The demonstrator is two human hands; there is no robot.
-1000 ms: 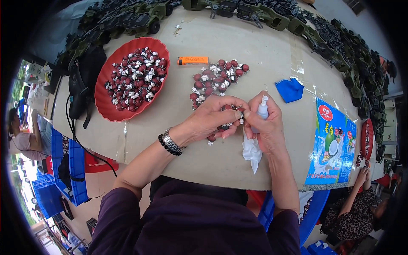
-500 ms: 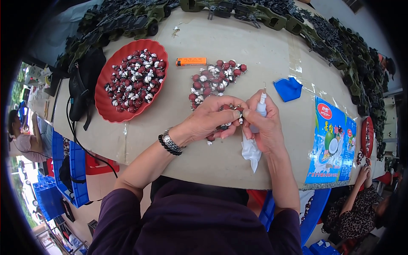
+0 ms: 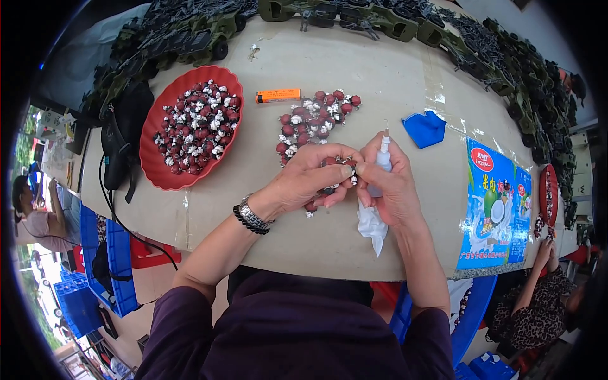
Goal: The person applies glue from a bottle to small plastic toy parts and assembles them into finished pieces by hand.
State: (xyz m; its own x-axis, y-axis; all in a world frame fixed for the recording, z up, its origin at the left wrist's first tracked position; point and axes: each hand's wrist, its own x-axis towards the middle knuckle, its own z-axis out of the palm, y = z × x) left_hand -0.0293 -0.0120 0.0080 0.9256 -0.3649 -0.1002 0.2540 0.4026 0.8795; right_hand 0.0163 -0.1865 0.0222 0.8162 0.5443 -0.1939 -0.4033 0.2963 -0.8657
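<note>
A bench (image 3: 278,250) carries red bowls (image 3: 150,142) near its left and right edges. Inward of the near edge, the right hand (image 3: 400,190), wrapped round a bottle (image 3: 383,158), meets the left hand (image 3: 301,183), curled closed over red-and-white pieces (image 3: 329,162). A light, steady pinch, the bottle's needle (image 3: 387,125) kept clear of fingers, should serve best. The count: two bowls, one bottle; overlapping pieces defy tallying.

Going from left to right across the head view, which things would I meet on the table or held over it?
Black bag → large red dish → orange stick → pile of dark-red and white pieces → pale bottle in the right hand → blue piece → blue printed sheet → second red dish.
</note>
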